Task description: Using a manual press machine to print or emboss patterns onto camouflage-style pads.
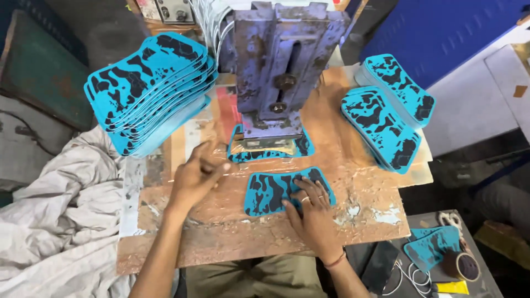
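Press (279,72): its rusty head sits on a patterned blue piece (270,150); my fingers could get caught if they stray under it.
Worktop (221,243): patchy and slick-looking in front of the press, so a piece may slide.
Left stack (152,91): left of the press, fanned and leaning; I judge a knock could spill it.
Loose piece (287,190): just in front of the press, flat.
Right hand (314,215): grip spread open, palm pressing that piece.
Left hand (196,176): left of it, fingers loosely curled, holding nothing I can make out.
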